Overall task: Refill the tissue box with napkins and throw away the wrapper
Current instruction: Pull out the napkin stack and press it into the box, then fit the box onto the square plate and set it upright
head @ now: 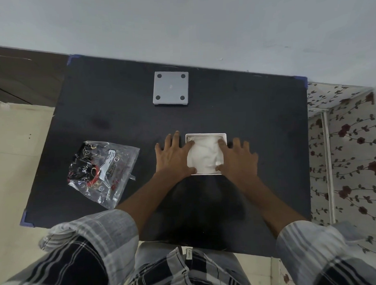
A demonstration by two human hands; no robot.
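Observation:
A white square tissue box lies open-side up in the middle of the black table. White napkins fill it, crumpled on top. My left hand lies flat at the box's left side, with forefinger and thumb on the napkins. My right hand mirrors it on the right side, fingers spread, forefinger and thumb pressing the napkins. The grey box lid, with four round feet, rests upside down at the far edge. The empty clear wrapper, printed black and red, lies crumpled at the left.
The table stands against a pale wall. Blue tape marks its corners. A bed with a flowered sheet is on the right. Pale floor lies to the left.

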